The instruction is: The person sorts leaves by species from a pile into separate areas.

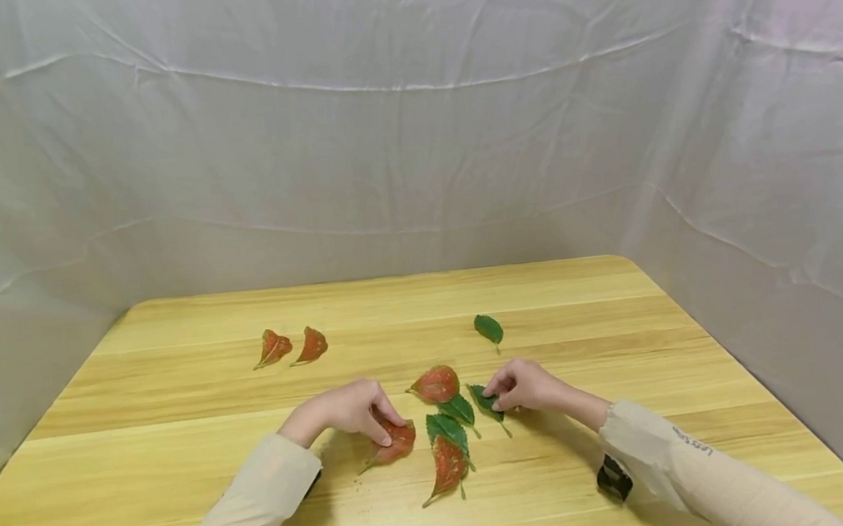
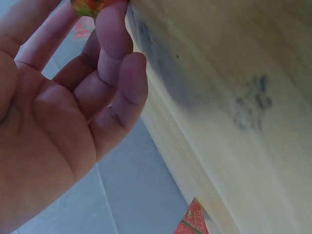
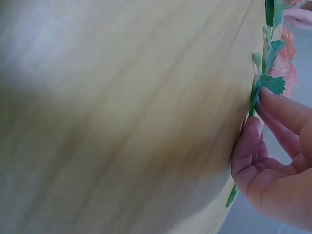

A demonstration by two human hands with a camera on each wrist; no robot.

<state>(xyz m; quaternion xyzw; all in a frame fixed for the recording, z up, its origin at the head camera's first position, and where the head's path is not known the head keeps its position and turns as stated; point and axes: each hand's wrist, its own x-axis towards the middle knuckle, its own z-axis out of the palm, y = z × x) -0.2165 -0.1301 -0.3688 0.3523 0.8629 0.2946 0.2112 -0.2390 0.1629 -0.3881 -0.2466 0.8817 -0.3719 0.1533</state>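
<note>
My left hand point(image 1: 350, 408) pinches a red leaf point(image 1: 403, 443) between thumb and fingers, low over the table. In the left wrist view, only a red-and-yellow edge of that leaf point(image 2: 87, 7) shows at the fingertips. On the other side, my right hand point(image 1: 528, 386) holds a green leaf point(image 1: 481, 403) by thumb and fingertips; the right wrist view shows its toothed edge. Between the hands lies a cluster: an upper red leaf point(image 1: 438, 384), a green leaf point(image 1: 460, 409), another green leaf point(image 1: 443, 425), and a lower red leaf point(image 1: 450, 463) overlapping it.
Farther back on the wooden table point(image 1: 182, 451) lie two folded-looking red leaves point(image 1: 274, 346) point(image 1: 312, 344) at left and a single green leaf point(image 1: 489, 328) at right. Pale sheeting point(image 1: 396, 148) hangs behind and along both sides of the table.
</note>
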